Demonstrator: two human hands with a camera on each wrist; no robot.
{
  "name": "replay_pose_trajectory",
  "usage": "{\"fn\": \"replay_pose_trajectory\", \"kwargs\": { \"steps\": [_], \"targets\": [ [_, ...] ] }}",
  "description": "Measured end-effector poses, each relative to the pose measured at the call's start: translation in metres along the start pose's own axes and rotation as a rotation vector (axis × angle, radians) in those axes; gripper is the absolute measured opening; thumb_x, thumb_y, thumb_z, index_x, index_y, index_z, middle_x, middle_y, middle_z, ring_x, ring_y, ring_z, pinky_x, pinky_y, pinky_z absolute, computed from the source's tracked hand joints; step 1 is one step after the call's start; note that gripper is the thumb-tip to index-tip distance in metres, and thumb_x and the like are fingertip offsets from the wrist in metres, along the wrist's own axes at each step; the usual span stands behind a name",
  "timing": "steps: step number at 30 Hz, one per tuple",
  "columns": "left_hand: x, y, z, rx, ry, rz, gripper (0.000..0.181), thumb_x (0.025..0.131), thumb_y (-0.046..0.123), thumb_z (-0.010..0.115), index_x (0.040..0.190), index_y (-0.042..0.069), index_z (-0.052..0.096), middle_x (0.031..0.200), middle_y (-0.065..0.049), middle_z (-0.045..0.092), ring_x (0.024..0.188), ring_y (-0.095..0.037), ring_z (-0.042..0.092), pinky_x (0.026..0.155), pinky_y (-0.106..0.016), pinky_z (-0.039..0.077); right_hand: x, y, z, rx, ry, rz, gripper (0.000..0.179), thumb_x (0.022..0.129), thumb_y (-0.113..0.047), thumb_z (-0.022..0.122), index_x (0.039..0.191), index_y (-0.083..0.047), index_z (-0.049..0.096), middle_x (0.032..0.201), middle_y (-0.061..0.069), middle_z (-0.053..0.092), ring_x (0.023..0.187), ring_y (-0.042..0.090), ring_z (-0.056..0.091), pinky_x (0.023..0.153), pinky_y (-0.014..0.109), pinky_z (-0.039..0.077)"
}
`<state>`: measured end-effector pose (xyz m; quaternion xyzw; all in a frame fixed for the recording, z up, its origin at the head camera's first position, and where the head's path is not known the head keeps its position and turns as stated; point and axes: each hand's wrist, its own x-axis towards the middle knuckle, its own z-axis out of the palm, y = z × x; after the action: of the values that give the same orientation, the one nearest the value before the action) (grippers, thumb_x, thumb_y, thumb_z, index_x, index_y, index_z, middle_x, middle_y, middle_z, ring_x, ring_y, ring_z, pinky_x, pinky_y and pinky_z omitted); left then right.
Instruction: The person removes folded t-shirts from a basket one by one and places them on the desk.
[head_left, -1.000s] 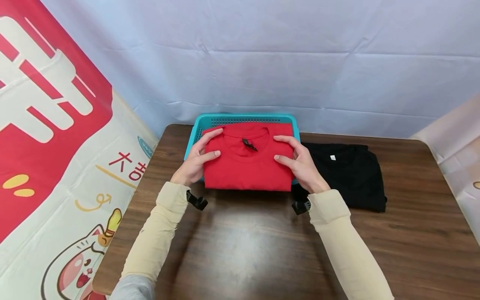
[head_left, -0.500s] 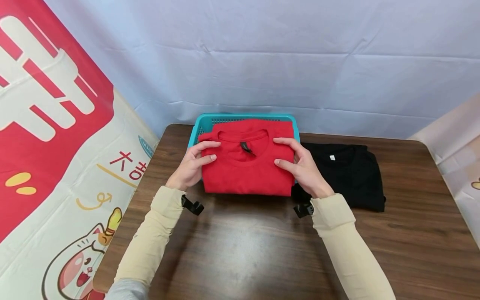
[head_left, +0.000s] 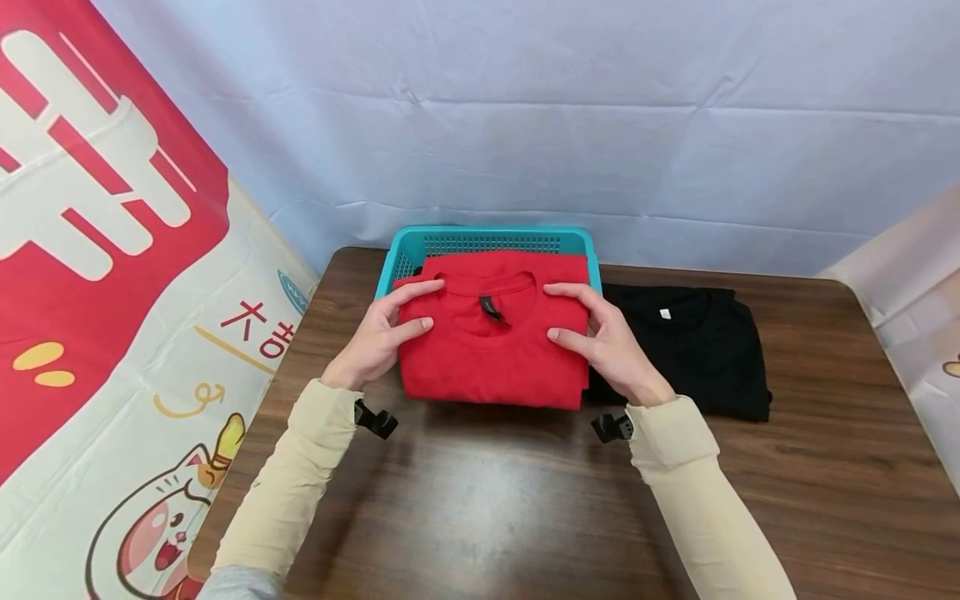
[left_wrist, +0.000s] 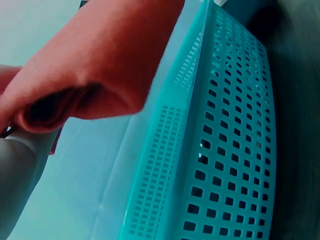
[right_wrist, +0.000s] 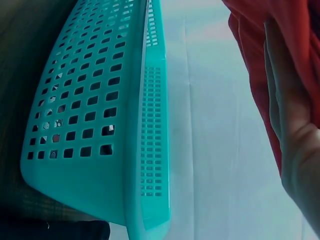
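Observation:
A folded red T-shirt point(head_left: 491, 367) with a dark neck label is held up by both hands. My left hand point(head_left: 375, 337) grips its left side, thumb and a finger on the top face. On the right side my right hand point(head_left: 611, 342) holds it the same way; some of its fingers lie under the cloth in the right wrist view. The shirt overlaps the front of a turquoise basket point(head_left: 491, 242) from above. Both wrist views place the red cloth point(left_wrist: 100, 60) higher than the basket's rim point(right_wrist: 132, 120). Most of the basket's inside is hidden.
Right of the basket, a folded black T-shirt point(head_left: 690, 354) with a small white label lies on the brown wooden table point(head_left: 832, 392). A pale cloth backdrop point(head_left: 555, 150) hangs directly behind, and a printed red and white banner point(head_left: 90, 333) stands at the left.
Both hands have drawn the red T-shirt toward the person, and more of the basket's back wall shows. The basket and black T-shirt have stayed in place.

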<state>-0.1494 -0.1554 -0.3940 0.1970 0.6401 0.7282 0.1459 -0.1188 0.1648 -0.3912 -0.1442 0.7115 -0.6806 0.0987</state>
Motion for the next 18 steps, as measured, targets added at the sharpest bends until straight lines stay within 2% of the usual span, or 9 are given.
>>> {"fn": "replay_pose_trajectory", "kwargs": {
  "steps": [4,12,18],
  "targets": [
    [-0.002,0.001,0.0,0.012,0.011,0.001,0.057,0.091,-0.004,0.056,0.144,0.011,0.044,0.147,-0.005,0.038,0.133,-0.021,0.037,0.092,-0.023,0.052,-0.002,-0.002,0.002,-0.02,-0.008,-0.005,0.051,0.091,-0.009,0.064,0.139,-0.013,0.046,0.128,0.007,0.051,0.103,0.019,0.061,0.079,0.029,0.058],
    [-0.009,0.001,0.001,0.061,-0.001,-0.032,0.053,0.092,0.0,0.057,0.142,0.011,0.046,0.145,-0.007,0.04,0.129,-0.021,0.042,0.089,-0.025,0.054,-0.006,-0.003,0.001,-0.069,-0.024,-0.01,0.049,0.091,-0.008,0.064,0.137,-0.012,0.047,0.128,0.007,0.051,0.105,0.019,0.06,0.079,0.029,0.058],
    [-0.015,0.004,0.001,0.106,-0.02,-0.057,0.056,0.092,0.0,0.058,0.145,0.013,0.043,0.146,-0.005,0.041,0.127,-0.022,0.045,0.089,-0.026,0.054,-0.011,-0.003,0.0,-0.099,-0.025,-0.03,0.045,0.091,-0.009,0.065,0.134,-0.011,0.05,0.125,0.007,0.053,0.102,0.019,0.061,0.078,0.029,0.058]
  ]
}}
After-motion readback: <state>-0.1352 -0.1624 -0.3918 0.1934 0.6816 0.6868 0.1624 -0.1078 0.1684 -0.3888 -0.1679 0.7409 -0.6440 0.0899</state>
